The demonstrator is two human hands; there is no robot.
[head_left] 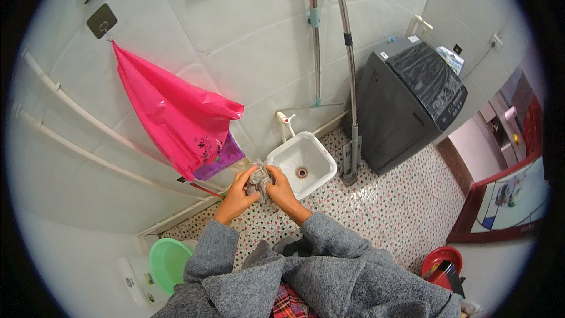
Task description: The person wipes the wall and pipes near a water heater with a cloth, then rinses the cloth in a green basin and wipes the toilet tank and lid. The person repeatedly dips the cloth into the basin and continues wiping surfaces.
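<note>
Between my two hands is a crumpled grey cloth (259, 180), bunched up in front of my body. My left hand (238, 197) grips it from the left, fingers curled around its edge. From the right, my right hand (282, 189) is closed on the same cloth. Just beyond and to the right of the hands is a white sink (321, 165) with a dark round drain. A white tap (286, 121) with a red mark sits on the wall at its far edge. My fingertips partly cover the cloth.
A pink plastic bag (170, 106) hangs on the left wall, with a purple bag (220, 160) behind it. A flat mop (351, 82) leans by a dark washing machine (406, 100). A green basin (168, 262) is lower left; a red basin (440, 256) stands lower right.
</note>
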